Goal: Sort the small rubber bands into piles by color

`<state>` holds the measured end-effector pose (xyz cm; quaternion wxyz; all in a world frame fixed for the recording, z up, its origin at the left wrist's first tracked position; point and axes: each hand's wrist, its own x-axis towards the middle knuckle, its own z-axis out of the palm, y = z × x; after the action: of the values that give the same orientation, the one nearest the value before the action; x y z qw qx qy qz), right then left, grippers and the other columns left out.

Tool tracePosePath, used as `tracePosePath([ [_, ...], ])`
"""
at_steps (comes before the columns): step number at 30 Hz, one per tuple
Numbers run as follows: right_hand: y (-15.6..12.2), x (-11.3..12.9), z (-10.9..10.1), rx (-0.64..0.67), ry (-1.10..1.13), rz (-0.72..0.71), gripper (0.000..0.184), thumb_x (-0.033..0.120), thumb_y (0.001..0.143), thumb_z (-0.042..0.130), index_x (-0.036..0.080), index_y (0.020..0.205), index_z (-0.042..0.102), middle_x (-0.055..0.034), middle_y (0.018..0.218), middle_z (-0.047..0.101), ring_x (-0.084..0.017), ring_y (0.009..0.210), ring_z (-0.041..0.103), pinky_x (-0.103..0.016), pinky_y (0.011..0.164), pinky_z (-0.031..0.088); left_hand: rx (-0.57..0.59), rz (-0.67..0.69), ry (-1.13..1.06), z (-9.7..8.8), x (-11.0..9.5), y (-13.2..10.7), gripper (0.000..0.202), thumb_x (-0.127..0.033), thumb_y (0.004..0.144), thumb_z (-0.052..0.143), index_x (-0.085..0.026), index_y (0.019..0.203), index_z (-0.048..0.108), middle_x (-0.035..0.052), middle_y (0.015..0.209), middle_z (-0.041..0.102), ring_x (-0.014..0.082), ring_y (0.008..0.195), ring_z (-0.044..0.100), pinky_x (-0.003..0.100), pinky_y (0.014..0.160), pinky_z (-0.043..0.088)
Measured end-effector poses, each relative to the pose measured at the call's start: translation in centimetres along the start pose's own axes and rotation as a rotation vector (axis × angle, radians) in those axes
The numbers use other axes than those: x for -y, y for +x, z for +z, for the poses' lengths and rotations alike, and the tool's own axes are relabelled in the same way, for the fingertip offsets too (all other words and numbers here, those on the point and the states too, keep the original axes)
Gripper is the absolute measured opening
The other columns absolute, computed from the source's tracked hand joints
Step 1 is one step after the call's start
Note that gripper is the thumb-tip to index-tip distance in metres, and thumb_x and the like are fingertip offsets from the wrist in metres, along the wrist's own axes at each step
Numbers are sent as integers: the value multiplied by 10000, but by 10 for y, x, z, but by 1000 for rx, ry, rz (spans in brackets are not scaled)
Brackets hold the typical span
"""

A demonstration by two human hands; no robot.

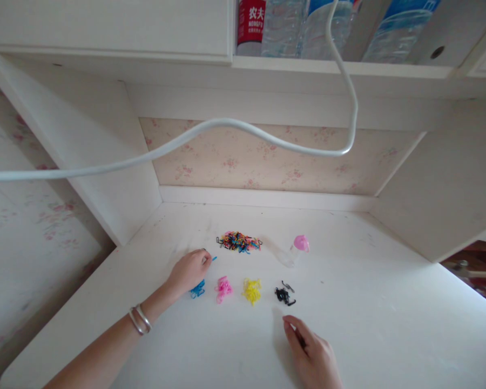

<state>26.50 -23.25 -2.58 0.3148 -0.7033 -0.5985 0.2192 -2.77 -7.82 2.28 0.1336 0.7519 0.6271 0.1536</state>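
Observation:
My left hand (189,270) is closed in a pinch on a small blue rubber band (214,259), whose end pokes out past the fingertips. Just below that hand lies a pile of blue rubber bands (197,289), partly covered by it. To the right follow separate piles of pink bands (223,289), yellow bands (251,290) and black bands (284,295). A larger heap of mixed-colour bands (238,241) sits behind them. Nearer the front, below the black pile, my right hand (310,348) has its fingers curled together; whatever is between them is hidden.
A small clear container with a pink top (301,243) stands on the white table (364,302), right of the mixed heap. A white cable (243,125) hangs across the view above the table. Water bottles (283,27) fill the shelf overhead. White panels border the left and right sides.

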Motion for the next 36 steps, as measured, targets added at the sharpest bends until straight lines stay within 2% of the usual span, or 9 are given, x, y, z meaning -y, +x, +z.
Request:
tracePosePath([
  [5,0,0,1,-20,-15,-11,436,557,850,369,262,915,683,-3,706,711,-126,577,638,-153,534,452,-11,-35,-23,-5,5,-29,252,-364,861,426,-230,858,639,23,919,697,164,840,625,223,708,400],
  [11,-1,-1,0,10,-34,-9,416,535,864,365,268,947,674,-6,740,714,-140,625,648,-164,565,460,-7,-103,-61,-2,14,-57,252,-346,859,427,-222,793,635,18,829,693,163,777,629,221,654,387],
  [21,-5,2,0,49,-95,0,401,511,882,345,275,978,655,-7,826,719,-144,696,656,-170,611,459,-45,-107,-108,-1,18,-69,255,-341,864,427,-212,833,644,32,877,692,165,801,623,233,710,402],
  [26,-5,0,1,46,-117,-5,407,513,887,334,276,982,652,-4,824,718,-142,702,655,-170,621,459,-156,-115,-215,-2,22,-84,264,-386,865,417,-214,844,616,18,838,673,158,769,612,229,690,415],
  [31,-6,-1,1,28,-134,-7,402,515,877,348,277,969,658,-4,819,721,-148,683,657,-175,594,461,-201,-275,-427,7,30,-116,338,-493,848,412,-212,890,595,-24,620,583,147,566,549,222,560,411],
  [36,-6,1,2,30,-141,0,384,509,867,368,285,976,660,1,816,722,-149,679,658,-177,596,462,-309,-383,-588,11,34,-135,363,-527,836,416,-203,742,550,-47,549,447,123,509,430,199,486,352],
])
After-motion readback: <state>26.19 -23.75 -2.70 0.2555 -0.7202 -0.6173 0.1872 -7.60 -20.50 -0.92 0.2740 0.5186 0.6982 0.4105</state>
